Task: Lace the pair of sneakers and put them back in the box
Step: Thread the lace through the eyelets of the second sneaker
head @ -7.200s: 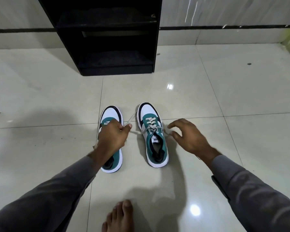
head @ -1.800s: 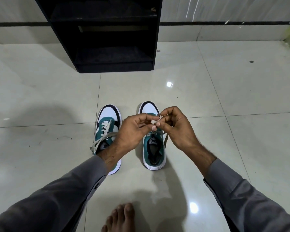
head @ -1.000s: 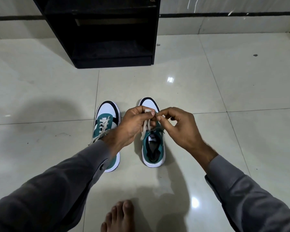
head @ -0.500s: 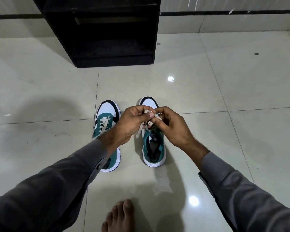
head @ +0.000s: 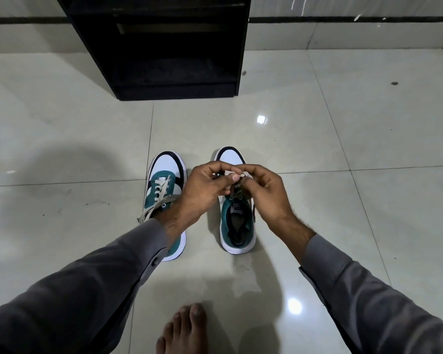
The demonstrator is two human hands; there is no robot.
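- Head view gives me two sneakers side by side on the floor (head: 343, 139), toes pointing away from me, close together but not touching.
- Left sneaker (head: 165, 180): white toe with a black rim, teal panels, thick white sole; its pale flat lace (head: 159, 198) runs through the eyelets and trails loose off the left side. My left forearm covers its heel.
- Right sneaker (head: 237, 226): same colours, dark lining visible in the opening, a small white label on the tongue.
- Two hands, both over the front of the right sneaker. My left hand (head: 205, 190) has its fingers curled, thumb and forefinger pinching the right shoe's lace (head: 237, 190). My right hand (head: 266, 192) is curled the same way and pinches that lace too; the fingertips of both hands meet above the eyelets.
- Two grey sleeves (head: 368, 302), smooth woven cloth, with one small dark button on the left cuff.
- One bare foot (head: 184, 330) at the bottom edge.
- One black open-fronted cabinet (head: 174, 47) stands against the wall, well beyond the shoes; its shelves are matt and dark.
- Floor is large glossy pale tiles with thin grout lines and bright light reflections.
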